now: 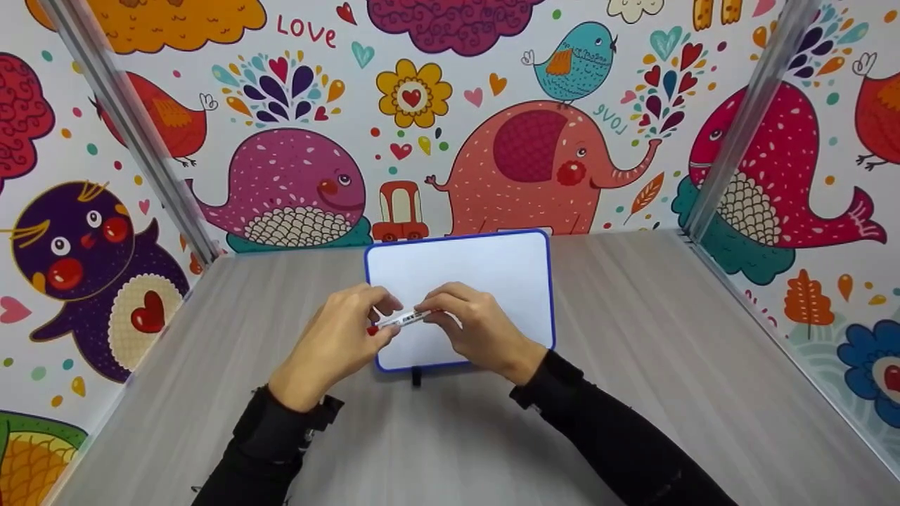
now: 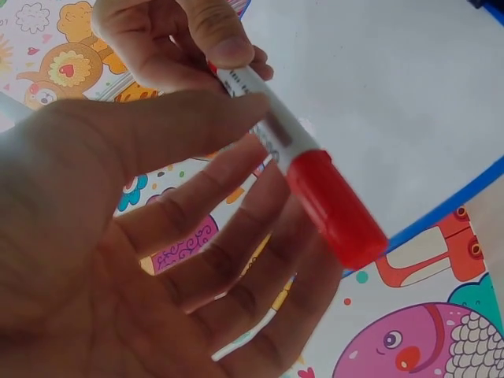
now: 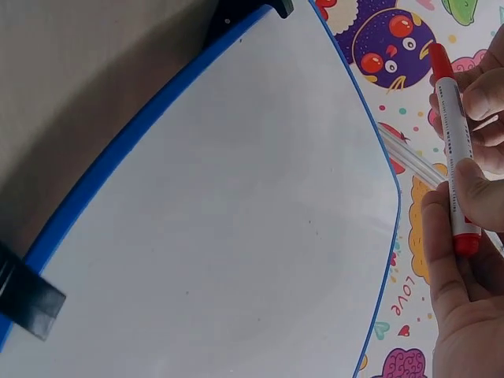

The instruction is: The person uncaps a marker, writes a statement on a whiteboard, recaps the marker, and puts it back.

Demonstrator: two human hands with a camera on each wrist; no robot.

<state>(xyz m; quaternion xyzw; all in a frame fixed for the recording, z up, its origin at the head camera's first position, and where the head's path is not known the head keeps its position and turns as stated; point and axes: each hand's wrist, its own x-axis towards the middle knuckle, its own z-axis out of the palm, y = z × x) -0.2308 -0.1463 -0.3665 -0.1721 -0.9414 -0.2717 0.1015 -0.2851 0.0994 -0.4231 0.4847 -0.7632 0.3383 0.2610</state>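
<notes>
A white marker with a red cap and red end (image 1: pixel 408 318) is held between both hands in front of a small blue-framed whiteboard (image 1: pixel 492 281). My left hand (image 1: pixel 337 337) has its thumb and fingers curled about the marker toward its capped end. In the left wrist view, the left thumb lies across the white barrel and the red cap (image 2: pixel 335 209) points down and right. My right hand (image 1: pixel 481 327) pinches the other end between thumb and fingers. The right wrist view shows the cap (image 3: pixel 442 61) on the marker.
The whiteboard stands on the grey wood-grain table (image 1: pixel 633 337), with a black foot (image 1: pixel 416 377) below its lower edge. Walls with printed cartoon animals (image 1: pixel 534 169) and metal posts (image 1: pixel 133 133) enclose the table. Black clips (image 3: pixel 31 291) show at the board's edge.
</notes>
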